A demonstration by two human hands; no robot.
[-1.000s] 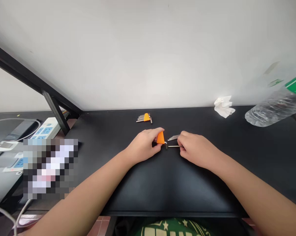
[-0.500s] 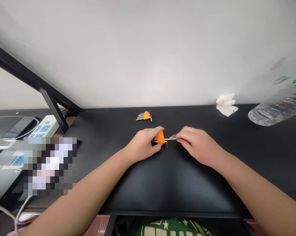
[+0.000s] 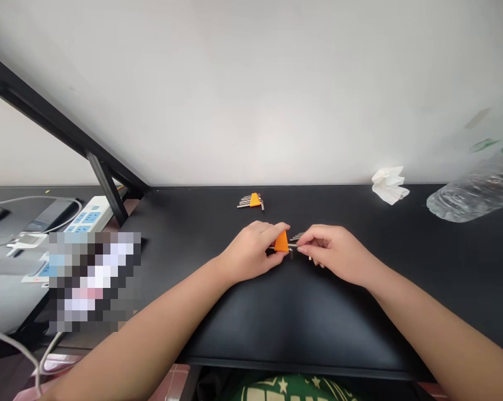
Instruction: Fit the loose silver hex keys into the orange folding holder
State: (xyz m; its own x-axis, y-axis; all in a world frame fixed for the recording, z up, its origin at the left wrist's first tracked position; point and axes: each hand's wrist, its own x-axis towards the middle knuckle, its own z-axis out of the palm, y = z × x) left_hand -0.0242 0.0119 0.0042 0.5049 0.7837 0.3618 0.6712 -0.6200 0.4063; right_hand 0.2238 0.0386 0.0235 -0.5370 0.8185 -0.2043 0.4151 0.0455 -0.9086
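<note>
My left hand [image 3: 251,252] is closed around an orange hex key holder [image 3: 281,241], thumb below and fingers above. Bent ends of metal keys stick out under its right side. In my right hand [image 3: 341,253], thumb and fingertips pinch a silver hex key [image 3: 293,245] that reaches the holder's right side; how deep it sits in there is hidden. Several loose hex keys [image 3: 297,236] lie on the black table just behind those fingertips, partly covered by them. Farther back rests a second orange holder [image 3: 255,199] filled with hex keys.
A crumpled white tissue [image 3: 389,185] and a clear plastic bottle [image 3: 472,192] are at the back right by the wall. On the left are a white power strip [image 3: 93,214], cables, a blurred-out device and a black metal frame [image 3: 109,189]. The black table [image 3: 301,317] ends near my body.
My right fingertips have come closer to the orange holder along the hex key, and more of the loose keys shows behind them. The whole view has shifted slightly.
</note>
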